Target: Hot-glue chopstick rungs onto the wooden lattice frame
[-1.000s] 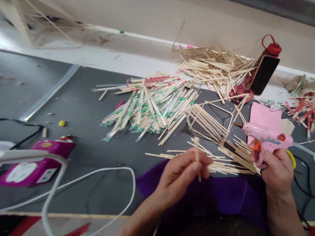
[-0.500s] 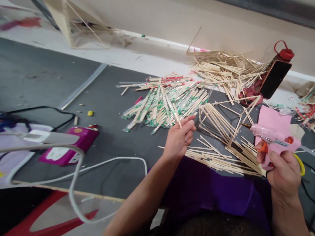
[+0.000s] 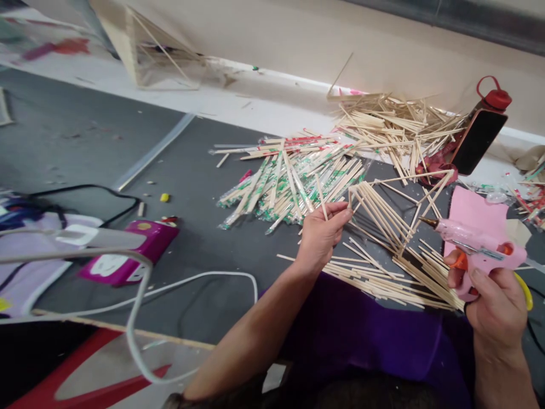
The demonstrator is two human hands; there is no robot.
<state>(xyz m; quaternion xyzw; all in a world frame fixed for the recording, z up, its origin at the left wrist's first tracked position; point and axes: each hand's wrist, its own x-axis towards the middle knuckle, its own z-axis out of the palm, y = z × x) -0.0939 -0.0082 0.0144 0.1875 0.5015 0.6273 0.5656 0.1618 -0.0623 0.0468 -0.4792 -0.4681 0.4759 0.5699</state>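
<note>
My left hand (image 3: 320,233) pinches a short bare wooden stick (image 3: 321,200) between thumb and fingers, holding it up just left of a slanted frame of glued sticks (image 3: 378,213). My right hand (image 3: 494,301) grips a pink glue gun (image 3: 477,247) with an orange trigger, its brass nozzle pointing left toward the frame. Loose bare sticks (image 3: 383,281) lie on the dark mat between my hands. A pile of wrapped chopsticks (image 3: 289,179) lies beyond my left hand.
A heap of bare sticks (image 3: 392,128) lies at the back by the wall, beside a dark phone (image 3: 474,142) leaning on a red-capped bottle (image 3: 494,99). A pink sheet (image 3: 472,210) sits right. A magenta power strip (image 3: 128,253) and white cable (image 3: 140,295) lie left. Purple cloth (image 3: 374,335) covers my lap.
My left hand went from near my lap forward toward the wrapped chopsticks, then slightly right to the frame's edge, holding a stick throughout. The view swung left. The glue gun stayed put.
</note>
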